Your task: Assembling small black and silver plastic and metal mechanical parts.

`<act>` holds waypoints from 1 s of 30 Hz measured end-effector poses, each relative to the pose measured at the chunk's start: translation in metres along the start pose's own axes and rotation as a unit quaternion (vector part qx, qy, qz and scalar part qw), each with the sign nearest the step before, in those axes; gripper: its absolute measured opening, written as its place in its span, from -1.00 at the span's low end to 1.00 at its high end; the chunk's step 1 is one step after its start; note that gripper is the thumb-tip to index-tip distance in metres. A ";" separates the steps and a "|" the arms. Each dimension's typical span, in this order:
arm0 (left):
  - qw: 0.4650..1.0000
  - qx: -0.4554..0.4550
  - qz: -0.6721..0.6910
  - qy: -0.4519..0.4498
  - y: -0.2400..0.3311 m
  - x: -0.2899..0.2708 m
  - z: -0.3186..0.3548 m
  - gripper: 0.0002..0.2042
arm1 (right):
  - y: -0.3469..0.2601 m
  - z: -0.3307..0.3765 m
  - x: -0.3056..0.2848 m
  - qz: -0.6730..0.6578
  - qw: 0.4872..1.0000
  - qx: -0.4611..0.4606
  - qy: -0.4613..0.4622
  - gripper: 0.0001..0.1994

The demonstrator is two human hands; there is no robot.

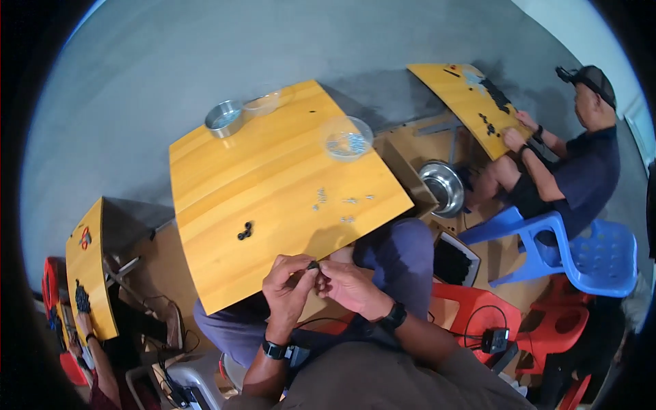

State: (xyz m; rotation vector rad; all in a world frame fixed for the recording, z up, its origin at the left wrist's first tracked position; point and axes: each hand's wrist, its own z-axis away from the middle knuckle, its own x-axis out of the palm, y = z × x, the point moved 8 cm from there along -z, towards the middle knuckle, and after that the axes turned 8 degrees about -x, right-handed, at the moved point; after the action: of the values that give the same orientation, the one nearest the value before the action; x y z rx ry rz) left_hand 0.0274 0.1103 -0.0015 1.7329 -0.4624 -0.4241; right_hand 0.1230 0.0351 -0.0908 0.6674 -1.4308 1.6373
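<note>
I pinch a small black part (312, 264) between both hands (290, 287), (348, 287), fitting it together; next needs a screw (350, 201).

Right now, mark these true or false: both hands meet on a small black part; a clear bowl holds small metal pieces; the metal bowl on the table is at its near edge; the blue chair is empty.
1. Both hands, the left hand and the right hand, meet on a small black part: true.
2. A clear bowl holds small metal pieces: true.
3. The metal bowl sits at the table's near edge: false, it is at the far corner.
4. The blue chair is empty: false, a person sits on it.
</note>
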 end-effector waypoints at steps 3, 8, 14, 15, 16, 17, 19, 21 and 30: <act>1.000 -0.006 0.019 -0.017 -0.004 0.010 0.007 -0.81 | -0.001 0.009 -0.004 -0.038 0.999 -0.001 -0.027 -0.79; 0.998 -0.010 0.050 -0.038 -0.004 0.024 0.009 -0.80 | 0.003 0.021 -0.005 -0.091 0.995 0.044 -0.017 -0.79; 0.997 0.007 0.028 -0.071 0.007 0.029 0.008 -0.79 | -0.007 0.021 -0.007 -0.057 0.998 0.001 -0.024 -0.83; 0.995 0.000 0.035 -0.089 0.008 0.031 0.007 -0.80 | -0.009 0.021 -0.008 -0.062 0.998 0.006 -0.025 -0.83; 0.993 -0.008 0.043 -0.106 0.009 0.034 0.005 -0.80 | -0.018 0.022 -0.010 -0.042 0.998 -0.016 -0.046 -0.81; 0.990 -0.044 0.076 -0.112 0.005 0.034 0.003 -0.81 | -0.023 0.025 -0.010 -0.025 0.997 -0.036 -0.064 -0.79; 0.983 -0.076 0.130 -0.103 -0.002 0.035 0.002 -0.82 | -0.037 0.028 -0.003 0.008 0.995 -0.056 -0.080 -0.74; 0.983 -0.079 0.130 -0.103 0.001 0.034 0.001 -0.81 | -0.041 0.029 -0.004 0.046 0.994 -0.056 -0.076 -0.73; 0.967 0.172 -0.160 -0.099 0.044 0.045 0.011 -0.76 | -0.029 0.033 -0.010 0.024 0.999 -0.024 -0.037 -0.78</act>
State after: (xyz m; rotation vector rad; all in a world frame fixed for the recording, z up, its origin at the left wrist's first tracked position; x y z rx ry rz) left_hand 0.0571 0.0697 0.0375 2.1236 -0.4164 -0.7906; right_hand 0.1484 0.0004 -0.0775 0.6761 -1.5456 1.6241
